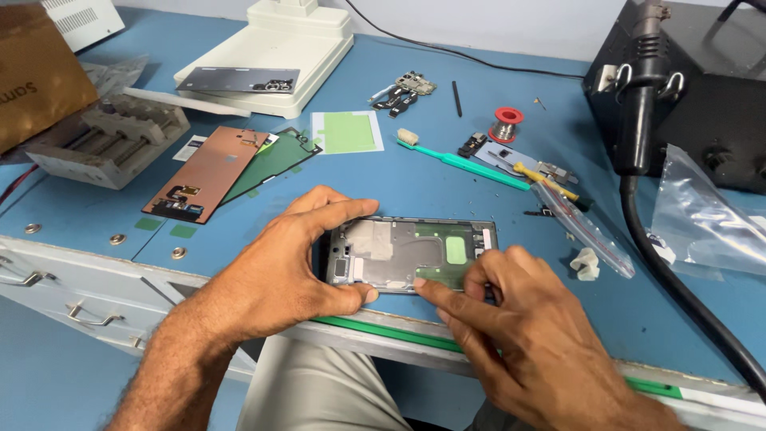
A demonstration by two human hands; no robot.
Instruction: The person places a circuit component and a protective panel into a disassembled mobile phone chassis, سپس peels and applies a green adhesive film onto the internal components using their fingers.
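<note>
An opened phone frame (415,251), grey inside with a green film patch, lies near the front edge of the blue bench. My left hand (279,267) grips its left end, thumb on the near edge and fingers over the far edge. My right hand (519,335) rests at its near right side, with the index finger pressed along the lower edge and the thumb on the right part of the frame.
A copper-coloured back panel (209,172) and a green sheet (271,160) lie to the left. A teal brush (467,162), solder spool (507,121), small circuit parts (407,88) and a clear bag (582,223) sit behind. A black hot-air station (702,88) with hose (678,279) stands right.
</note>
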